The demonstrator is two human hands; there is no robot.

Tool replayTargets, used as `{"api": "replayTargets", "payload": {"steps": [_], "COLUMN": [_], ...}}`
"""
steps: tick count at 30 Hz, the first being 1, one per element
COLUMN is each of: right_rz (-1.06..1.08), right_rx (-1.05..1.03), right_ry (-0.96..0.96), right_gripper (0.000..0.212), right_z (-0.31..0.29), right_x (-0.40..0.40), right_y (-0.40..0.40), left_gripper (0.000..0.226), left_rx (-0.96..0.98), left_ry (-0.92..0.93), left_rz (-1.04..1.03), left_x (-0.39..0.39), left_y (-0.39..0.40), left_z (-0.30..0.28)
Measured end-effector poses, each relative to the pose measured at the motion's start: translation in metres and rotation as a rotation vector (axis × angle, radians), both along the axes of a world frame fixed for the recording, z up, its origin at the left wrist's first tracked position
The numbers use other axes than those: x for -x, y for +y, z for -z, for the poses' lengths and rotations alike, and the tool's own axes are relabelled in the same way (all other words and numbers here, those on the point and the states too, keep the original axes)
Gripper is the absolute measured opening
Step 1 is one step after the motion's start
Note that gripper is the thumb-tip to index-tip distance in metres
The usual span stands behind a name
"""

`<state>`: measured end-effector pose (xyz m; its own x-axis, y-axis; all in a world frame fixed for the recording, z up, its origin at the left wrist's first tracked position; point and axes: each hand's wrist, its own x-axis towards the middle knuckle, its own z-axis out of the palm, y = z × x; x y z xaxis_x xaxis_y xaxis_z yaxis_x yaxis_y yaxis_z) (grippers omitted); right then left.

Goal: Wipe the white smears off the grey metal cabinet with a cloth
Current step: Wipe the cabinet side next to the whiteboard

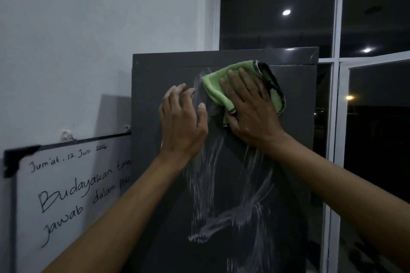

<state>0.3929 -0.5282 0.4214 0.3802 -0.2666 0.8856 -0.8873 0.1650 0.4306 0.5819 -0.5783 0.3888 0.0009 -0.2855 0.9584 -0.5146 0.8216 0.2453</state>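
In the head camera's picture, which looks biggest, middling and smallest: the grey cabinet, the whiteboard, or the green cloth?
1. Grey cabinet, by far the largest.
2. Whiteboard, partly cut off by the picture's edge and hidden behind the cabinet.
3. Green cloth, smallest, partly under the right hand.

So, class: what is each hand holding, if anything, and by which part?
The right hand presses the green cloth flat against the grey metal cabinet, palm on its middle. The left hand holds nothing.
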Motion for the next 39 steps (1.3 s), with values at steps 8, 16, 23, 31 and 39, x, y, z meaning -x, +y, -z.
{"api": "replayTargets", "payload": {"steps": [8,16,23,31,39], "right_rz": [-0.054,-0.085,-0.036,-0.016,-0.017], "right_rx": [-0.156,-0.210,-0.009,0.098,-0.009], "right_ry": [0.022,0.063,-0.115,-0.333,-0.257], "right_gripper": [0.069,0.067,0.071,0.075,0.081], "right_z": [-0.034,-0.042,-0.034,-0.016,0.023], "right_x": [-0.065,-0.093,-0.004,0.077,0.062], "right_y": [-0.047,-0.059,0.018,0.081,0.065], "left_gripper": [0.038,0.048,0.045,0.046,0.041], "left_rx": [-0.042,-0.102,-0.018,0.023,0.054], "left_ry": [0.106,0.151,0.059,-0.013,-0.018], "left_rz": [0.000,-0.016,0.028,0.091,0.108], "left_x": [-0.033,-0.059,-0.004,0.041,0.043], "left_y": [-0.002,-0.006,0.019,0.043,0.044], "left_z": [0.005,0.011,-0.007,-0.016,-0.011]}}
